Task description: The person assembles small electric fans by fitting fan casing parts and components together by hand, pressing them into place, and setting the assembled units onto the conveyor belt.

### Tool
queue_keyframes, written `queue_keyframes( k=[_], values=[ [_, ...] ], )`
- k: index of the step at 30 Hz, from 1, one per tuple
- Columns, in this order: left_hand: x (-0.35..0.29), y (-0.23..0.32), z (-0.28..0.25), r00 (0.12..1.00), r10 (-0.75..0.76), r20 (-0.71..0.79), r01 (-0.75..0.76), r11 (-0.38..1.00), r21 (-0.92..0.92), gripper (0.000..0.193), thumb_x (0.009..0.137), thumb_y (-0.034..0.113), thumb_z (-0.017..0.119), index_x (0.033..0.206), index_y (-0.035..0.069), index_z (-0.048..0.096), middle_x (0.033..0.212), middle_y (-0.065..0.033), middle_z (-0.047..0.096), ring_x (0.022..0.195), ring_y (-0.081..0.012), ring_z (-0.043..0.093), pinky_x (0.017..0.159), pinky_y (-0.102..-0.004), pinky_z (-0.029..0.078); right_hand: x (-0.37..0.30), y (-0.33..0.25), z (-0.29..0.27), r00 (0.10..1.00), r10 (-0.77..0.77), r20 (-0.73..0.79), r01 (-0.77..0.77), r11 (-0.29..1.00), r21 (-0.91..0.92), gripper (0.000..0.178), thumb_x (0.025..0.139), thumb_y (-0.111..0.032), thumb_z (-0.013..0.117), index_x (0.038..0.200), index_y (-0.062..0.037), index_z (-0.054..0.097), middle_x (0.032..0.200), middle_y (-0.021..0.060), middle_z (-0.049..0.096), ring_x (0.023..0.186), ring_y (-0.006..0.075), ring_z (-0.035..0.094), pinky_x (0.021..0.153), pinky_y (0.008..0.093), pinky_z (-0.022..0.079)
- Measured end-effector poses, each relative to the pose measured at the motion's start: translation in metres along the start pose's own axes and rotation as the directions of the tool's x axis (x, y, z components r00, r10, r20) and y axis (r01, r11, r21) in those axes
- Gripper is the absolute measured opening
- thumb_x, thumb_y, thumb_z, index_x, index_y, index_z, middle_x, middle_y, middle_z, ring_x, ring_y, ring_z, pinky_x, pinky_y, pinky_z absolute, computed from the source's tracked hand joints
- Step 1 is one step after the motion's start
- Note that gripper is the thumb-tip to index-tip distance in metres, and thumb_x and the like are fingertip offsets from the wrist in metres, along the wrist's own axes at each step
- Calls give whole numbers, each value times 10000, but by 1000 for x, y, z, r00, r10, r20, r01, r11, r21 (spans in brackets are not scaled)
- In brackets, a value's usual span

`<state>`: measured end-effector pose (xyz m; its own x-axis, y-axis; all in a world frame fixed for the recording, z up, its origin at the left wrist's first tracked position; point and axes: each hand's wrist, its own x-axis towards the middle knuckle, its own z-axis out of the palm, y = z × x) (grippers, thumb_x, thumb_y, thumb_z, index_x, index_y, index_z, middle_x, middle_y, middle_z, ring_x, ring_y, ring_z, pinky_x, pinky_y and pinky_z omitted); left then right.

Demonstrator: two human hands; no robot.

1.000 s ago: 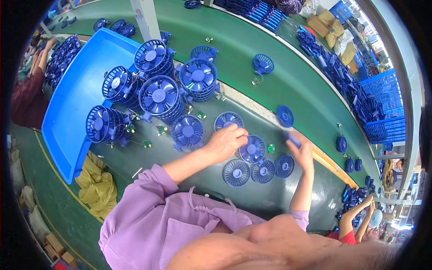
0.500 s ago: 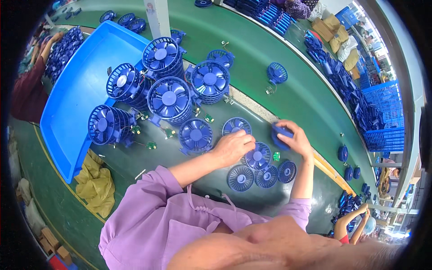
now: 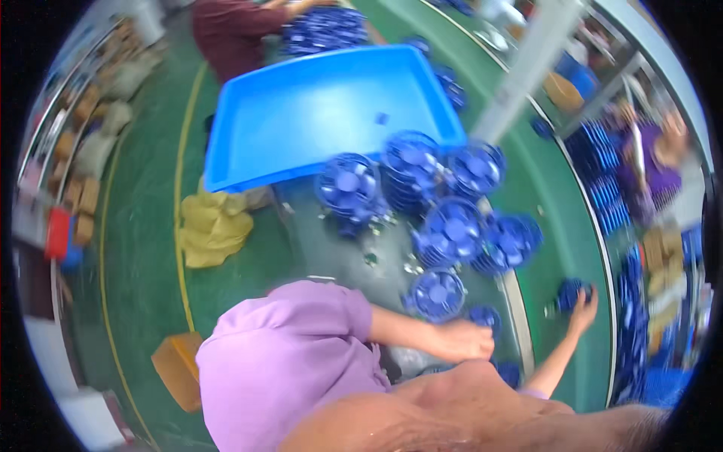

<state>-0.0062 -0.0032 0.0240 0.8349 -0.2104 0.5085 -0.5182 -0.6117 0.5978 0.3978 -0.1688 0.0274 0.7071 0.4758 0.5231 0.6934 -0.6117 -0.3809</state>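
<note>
Out over the green belt point(image 3: 566, 226), my right hand point(image 3: 583, 307) curls its fingers round a blue fan housing point(image 3: 571, 292). A small green-and-white piece sits beside that housing. My left hand point(image 3: 463, 341) is closed above the dark worktable point(image 3: 324, 233); whatever it may hold is hidden. A blue fan point(image 3: 483, 316) lies just beyond its knuckles, and another fan point(image 3: 437, 294) lies flat a little farther off. Stacked fans point(image 3: 452, 228) stand beyond them, with several more stacks close behind. Small circuit boards on wires lie among the stacks. The picture is blurred.
A large light-blue tray point(image 3: 331, 113) lies behind the stacks. A pale post point(image 3: 531, 71) rises at the belt's side. A co-worker in a dark red top point(image 3: 233, 34) is at the far end. Yellow sacking point(image 3: 215, 230) and a cardboard box point(image 3: 177, 369) are at the left.
The view has swung left. My right hand, earlier at a blue round part over the worktable, now reaches out to a fan housing over the belt. My left hand stays near the loose fans.
</note>
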Motion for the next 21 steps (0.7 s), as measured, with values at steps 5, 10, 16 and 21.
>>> queue_keyframes(
  k=[5,10,16,21],
  values=[
    [-18,-7,1,955,-38,-293,14,996,-84,94,777,126,543,812,42,562,913,-72,563,837,-265,527,628,-365,487,11,-44,44,979,-28,201,62,984,-165,416,964,-276,500,1281,-10,541,1226,207,585,1105,380,545,961,417,426],
    [-13,-10,-1,972,-7,-235,-8,998,-62,92,769,132,556,791,43,564,908,-65,561,833,-258,527,616,-366,483,-2,-68,34,975,-68,212,89,992,-92,576,911,-400,597,1310,4,502,1271,265,518,1155,409,503,982,443,406],
    [-9,-1,-10,976,-62,-207,42,994,-104,97,745,113,590,823,55,590,958,-67,574,861,-267,526,657,-372,481,-18,-105,8,947,72,312,-34,992,-123,679,851,-416,674,1348,-7,457,1180,279,522,1096,421,524,946,460,429],
    [-7,8,-21,988,-68,-141,58,996,-70,164,718,98,616,879,71,625,1049,-63,580,930,-277,510,742,-395,467,-57,-111,6,972,-33,234,56,994,-91,710,813,-337,728,1365,-13,422,1243,289,482,1114,440,513,962,459,428]
  ],
)
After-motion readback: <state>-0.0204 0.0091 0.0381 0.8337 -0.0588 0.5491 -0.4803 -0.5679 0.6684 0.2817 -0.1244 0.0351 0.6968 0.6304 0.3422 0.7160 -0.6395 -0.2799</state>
